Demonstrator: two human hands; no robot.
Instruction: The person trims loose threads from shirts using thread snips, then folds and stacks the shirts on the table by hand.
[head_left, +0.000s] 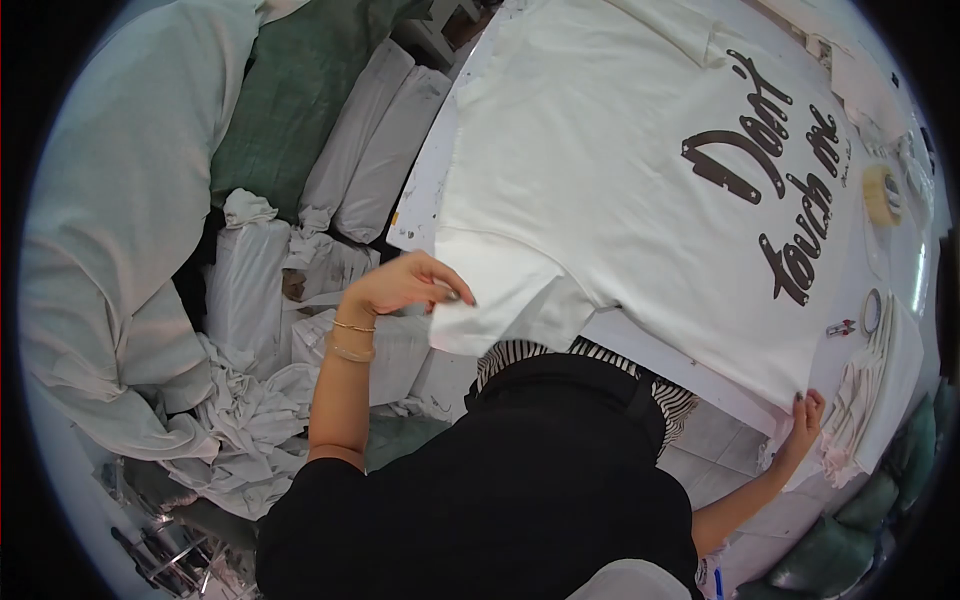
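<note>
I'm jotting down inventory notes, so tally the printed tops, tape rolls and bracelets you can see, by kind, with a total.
Printed white top: 1
Tape rolls: 2
Bracelets: 2
Total: 5

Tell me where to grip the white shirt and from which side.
Likely best pinched at the sleeve by the left hand, coming from the near side: the white shirt lies mostly flat, but that sleeve overhangs the table.
</note>
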